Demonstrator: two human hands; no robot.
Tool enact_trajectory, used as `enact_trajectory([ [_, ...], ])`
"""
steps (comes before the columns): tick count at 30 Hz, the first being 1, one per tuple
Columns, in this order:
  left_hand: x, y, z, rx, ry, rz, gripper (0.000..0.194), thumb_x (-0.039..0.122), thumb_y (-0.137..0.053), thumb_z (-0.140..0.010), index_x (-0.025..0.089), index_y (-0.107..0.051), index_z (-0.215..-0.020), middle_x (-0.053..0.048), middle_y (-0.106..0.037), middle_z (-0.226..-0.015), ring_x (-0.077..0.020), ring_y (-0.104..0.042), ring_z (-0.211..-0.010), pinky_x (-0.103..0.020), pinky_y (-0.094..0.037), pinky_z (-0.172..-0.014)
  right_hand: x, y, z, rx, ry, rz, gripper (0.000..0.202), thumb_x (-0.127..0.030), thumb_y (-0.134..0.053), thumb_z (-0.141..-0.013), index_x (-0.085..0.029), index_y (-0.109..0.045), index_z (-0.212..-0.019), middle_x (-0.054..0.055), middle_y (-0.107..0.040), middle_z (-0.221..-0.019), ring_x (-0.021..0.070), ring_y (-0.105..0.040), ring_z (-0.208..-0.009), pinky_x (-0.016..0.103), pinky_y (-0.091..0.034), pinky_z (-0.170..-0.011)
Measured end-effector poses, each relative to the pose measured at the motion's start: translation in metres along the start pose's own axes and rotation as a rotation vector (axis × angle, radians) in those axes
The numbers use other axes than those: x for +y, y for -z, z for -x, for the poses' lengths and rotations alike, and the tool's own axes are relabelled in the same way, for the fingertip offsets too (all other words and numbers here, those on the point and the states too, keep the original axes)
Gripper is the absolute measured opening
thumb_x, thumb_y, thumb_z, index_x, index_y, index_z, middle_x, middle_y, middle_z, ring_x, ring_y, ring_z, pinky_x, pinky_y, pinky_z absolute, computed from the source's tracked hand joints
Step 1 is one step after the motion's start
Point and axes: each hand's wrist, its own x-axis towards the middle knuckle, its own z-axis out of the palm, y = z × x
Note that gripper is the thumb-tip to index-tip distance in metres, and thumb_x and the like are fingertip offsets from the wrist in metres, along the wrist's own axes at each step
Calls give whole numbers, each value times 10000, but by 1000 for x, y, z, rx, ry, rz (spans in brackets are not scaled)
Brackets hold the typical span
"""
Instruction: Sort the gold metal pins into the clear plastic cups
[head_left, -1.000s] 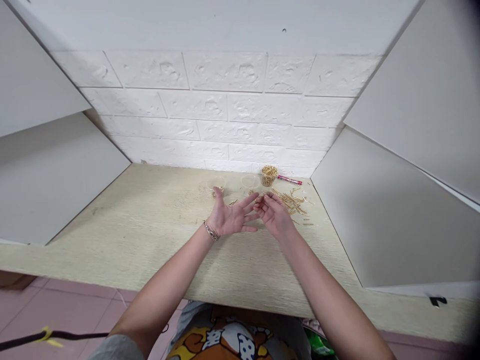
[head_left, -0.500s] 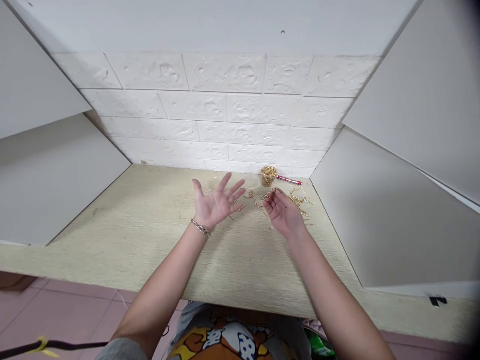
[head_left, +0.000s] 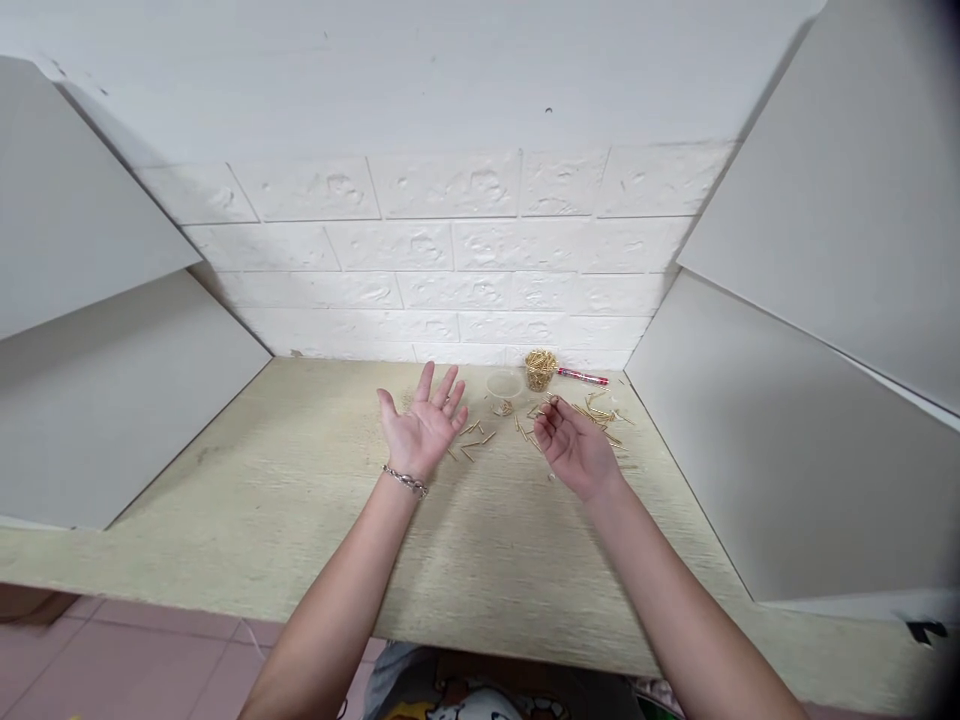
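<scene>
My left hand (head_left: 421, 430) is held palm up over the table, fingers spread and nothing in it. A silver chain bracelet (head_left: 405, 481) circles that wrist. My right hand (head_left: 574, 450) is closed, thumb and fingertips pinched together with a hint of gold at the tips; what they hold is too small to name. Slim gold tube-like pieces (head_left: 600, 412) lie scattered beyond and beside the right hand. More gold pieces (head_left: 472, 445) rest between the two hands. Behind them stands a clear cup (head_left: 541, 372) filled with such pieces.
A red marker-like stick (head_left: 583, 376) lies right of the cup. Left of the cup is a clear round lid or dish (head_left: 504, 383). White brick-patterned wall (head_left: 420, 250) closes off the back. Grey-white panels (head_left: 795, 430) flank the pale wooden table (head_left: 262, 500).
The view has tilted up a little, so the table sits lower in it. My left hand has shifted slightly left, its fingers pointing more upward. My right hand keeps its pinch.
</scene>
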Motion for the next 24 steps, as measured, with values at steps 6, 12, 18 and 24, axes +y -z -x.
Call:
enact_trajectory([
  [6, -2, 0, 0, 24, 2, 26, 646, 716, -236, -742, 279, -591, -1060, -71, -513, -1254, -245, -523, -1056, -356, -458, -734, 1, -2, 0, -6, -20, -9, 47, -124, -609, -723, -156, -598, -756, 4, -637, -666, 90, -608, -614, 187, -559, -603],
  [12, -5, 2, -2, 99, -27, 46, 319, 465, -419, -812, 250, -636, -902, -42, -576, -1167, -198, -568, -972, -325, -464, -725, -1, -3, 2, 11, -6, 2, 51, -125, -625, -712, -154, -601, -746, 2, -635, -655, 90, -611, -604, 180, -559, -595],
  [18, -6, 5, -4, 171, -43, 28, 174, 219, -503, -745, 250, -632, -858, -7, -645, -953, -144, -596, -828, -272, -463, -678, -1, -5, 2, 14, -10, -12, 43, -118, -612, -718, -151, -603, -745, 5, -635, -653, 90, -610, -602, 179, -559, -589],
  [24, -8, 8, -8, 230, -49, 10, 85, 213, -562, -726, 228, -616, -789, 10, -645, -844, -117, -591, -725, -247, -458, -630, -1, -5, 2, 15, -10, -18, 54, -110, -604, -716, -145, -601, -757, 10, -634, -655, 94, -608, -603, 186, -558, -588],
])
